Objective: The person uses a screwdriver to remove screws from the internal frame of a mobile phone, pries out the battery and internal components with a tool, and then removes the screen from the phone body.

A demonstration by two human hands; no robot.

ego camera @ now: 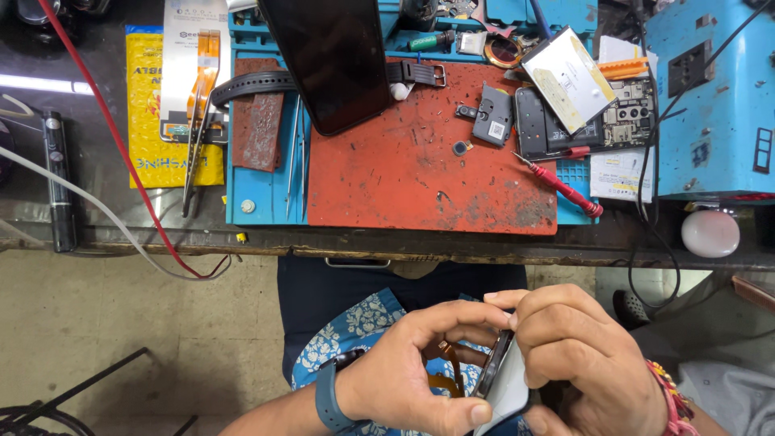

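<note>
My left hand (416, 363) and my right hand (585, 359) hold a phone (502, 379) edge-on over my lap, below the workbench edge. The left thumb rests on the phone's lower corner and its fingers curl behind it. The right hand's fingers press on the upper edge. An orange flex ribbon (446, 359) loops out of the phone between my left fingers. A dark watch sits on my left wrist (327, 396).
On the bench lie a red work mat (420, 169), a black phone screen (335, 60), a red screwdriver (561, 186), an opened phone with boards (565, 113), tweezers (295, 153), a yellow packet (153, 113) and a blue box (714, 97). A white round object (710, 232) sits at the right.
</note>
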